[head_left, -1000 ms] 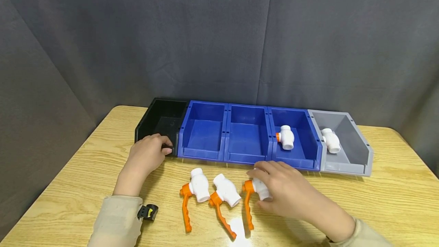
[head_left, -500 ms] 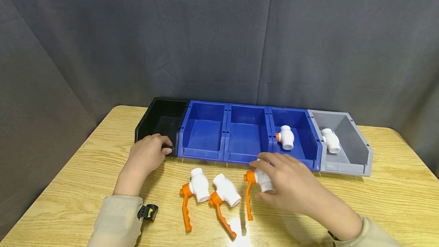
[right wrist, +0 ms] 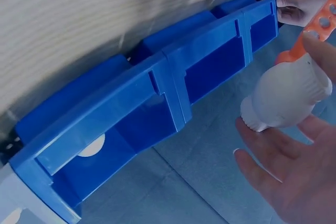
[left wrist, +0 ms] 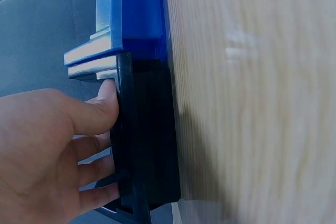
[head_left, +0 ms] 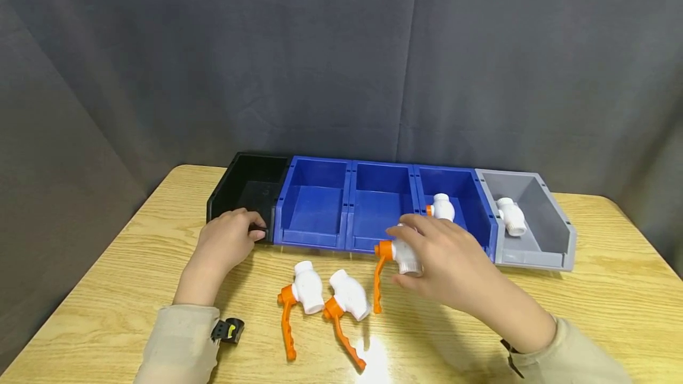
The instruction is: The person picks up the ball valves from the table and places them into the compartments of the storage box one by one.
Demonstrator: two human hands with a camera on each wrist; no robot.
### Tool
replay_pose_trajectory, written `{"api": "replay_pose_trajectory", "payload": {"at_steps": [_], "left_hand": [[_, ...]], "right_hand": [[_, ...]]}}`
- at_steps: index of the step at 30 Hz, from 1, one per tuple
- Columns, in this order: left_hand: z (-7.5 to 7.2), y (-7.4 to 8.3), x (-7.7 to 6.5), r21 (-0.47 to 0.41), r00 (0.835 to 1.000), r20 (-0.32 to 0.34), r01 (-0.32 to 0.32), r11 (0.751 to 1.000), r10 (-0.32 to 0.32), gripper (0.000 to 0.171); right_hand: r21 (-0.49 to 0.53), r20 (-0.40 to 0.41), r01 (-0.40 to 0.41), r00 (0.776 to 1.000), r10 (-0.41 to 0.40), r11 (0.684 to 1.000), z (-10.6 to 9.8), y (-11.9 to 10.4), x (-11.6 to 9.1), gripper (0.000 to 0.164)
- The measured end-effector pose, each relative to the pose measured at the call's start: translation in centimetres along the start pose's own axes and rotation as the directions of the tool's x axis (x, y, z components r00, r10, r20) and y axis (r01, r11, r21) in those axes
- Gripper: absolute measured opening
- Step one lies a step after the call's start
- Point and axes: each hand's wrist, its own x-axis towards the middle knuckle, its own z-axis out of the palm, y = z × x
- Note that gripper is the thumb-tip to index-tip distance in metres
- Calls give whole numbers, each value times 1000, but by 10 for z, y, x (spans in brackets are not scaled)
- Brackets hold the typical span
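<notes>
My right hand grips a white ball valve with an orange lever handle, raised over the table just in front of the blue bins. In the right wrist view this valve sits between thumb and fingertips, its handle pointing away from the palm. My left hand holds the front rim of the black bin; the left wrist view has the thumb against that rim. Two more ball valves with orange handles, a left one and a right one, lie on the table between my hands.
Three blue bins stand joined in a row between the black bin and a grey bin. One white valve lies in the rightmost blue bin, another in the grey one. A dark curtain hangs behind the table.
My right hand has lifted the valve off the table and carried it up toward the bins, now partly covering the rightmost blue bin. The left hand keeps its hold on the black bin.
</notes>
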Motion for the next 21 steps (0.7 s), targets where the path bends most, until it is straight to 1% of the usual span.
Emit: {"api": "replay_pose_trajectory", "payload": {"at_steps": [8, 15, 21], "left_hand": [[0, 0, -1, -4, 1000, 0, -2, 1000, 2, 14], [0, 1, 0, -6, 1000, -9, -10, 1000, 10, 14], [0, 1, -1, -2, 1000, -6, 3, 1000, -3, 14]], "right_hand": [[-22, 33, -45, 998, 45, 999, -2, 2, 15, 63], [-12, 28, -48, 998, 48, 999, 0, 5, 24, 59], [-8, 80, -71, 994, 72, 997, 3, 11, 33, 59]]}}
